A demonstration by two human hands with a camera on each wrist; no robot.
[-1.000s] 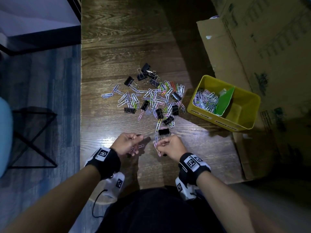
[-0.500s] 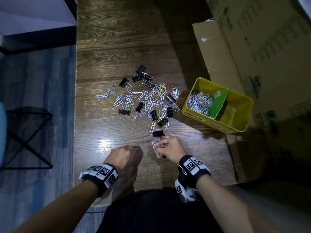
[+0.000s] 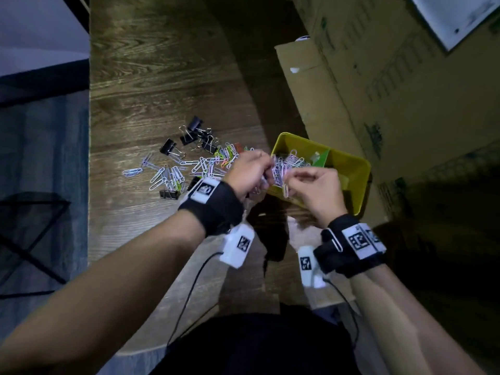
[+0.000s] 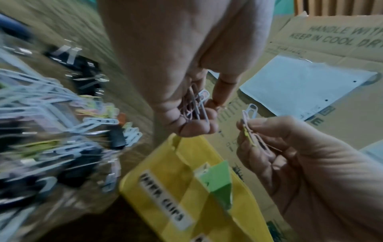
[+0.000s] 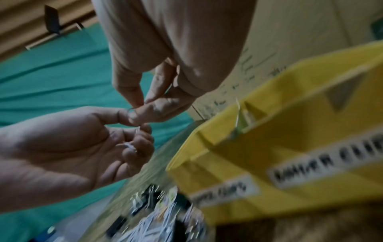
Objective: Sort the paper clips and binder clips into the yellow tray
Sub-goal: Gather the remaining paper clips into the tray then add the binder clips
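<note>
1. Yellow plastic is seen in the head view: the yellow tray [image 3: 349, 169] stands at the right edge of the wooden counter [image 3: 162, 77], against a cardboard box [image 3: 378, 90]. One compartment is seen to contain paper clips [image 3: 286, 163], beside a green divider [image 3: 322, 158]. A loose pile of paper clips [image 3: 173, 174] and black binder clips [image 3: 167, 147] is spread on the counter, left of the tray. Both hands are held above the tray's near left corner, close together. The left hand [image 3: 247, 171] is curled; the right hand [image 3: 313, 185] is pinched around a clip.

2. Left wrist view: a small bunch of paper clips [image 4: 194, 104] is gripped in the curled fingers of the left hand [image 4: 186, 81]. A few clips [image 4: 251, 124] are pinched between thumb and fingers of the right hand [image 4: 300, 155]. The yellow tray [image 4: 165, 172] lies below both hands; a label reading "CLIPS" is noted on its wall. The counter pile is blurred.

3. Right wrist view: the fingertips of the two hands are seen nearly touching, just left of the tray [image 5: 290, 131]. Clips in the left hand [image 5: 72, 144] are only faintly resolved. Whether the hands touch cannot be told.
</note>
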